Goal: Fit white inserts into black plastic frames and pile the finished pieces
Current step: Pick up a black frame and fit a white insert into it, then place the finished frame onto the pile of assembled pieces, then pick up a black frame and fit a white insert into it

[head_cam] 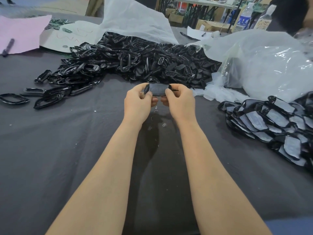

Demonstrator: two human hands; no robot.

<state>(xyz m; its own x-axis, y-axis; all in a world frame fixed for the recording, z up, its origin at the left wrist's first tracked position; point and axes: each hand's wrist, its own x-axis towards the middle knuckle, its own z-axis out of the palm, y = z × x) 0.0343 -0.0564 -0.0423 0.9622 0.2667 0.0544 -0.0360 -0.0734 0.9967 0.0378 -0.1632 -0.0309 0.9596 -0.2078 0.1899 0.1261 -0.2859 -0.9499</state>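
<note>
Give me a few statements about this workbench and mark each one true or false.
1. The left hand and the right hand hold one black piece between them. True.
2. The pile of finished pieces lies on the person's left. False: it lies on the right.
3. A pink sheet lies at the table's far left. True.
4. The heap of empty black frames sits in a closed box. False: it lies loose on the dark cloth, in front of a white bag.

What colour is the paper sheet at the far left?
The paper sheet is pale pink; head view shows it.
</note>
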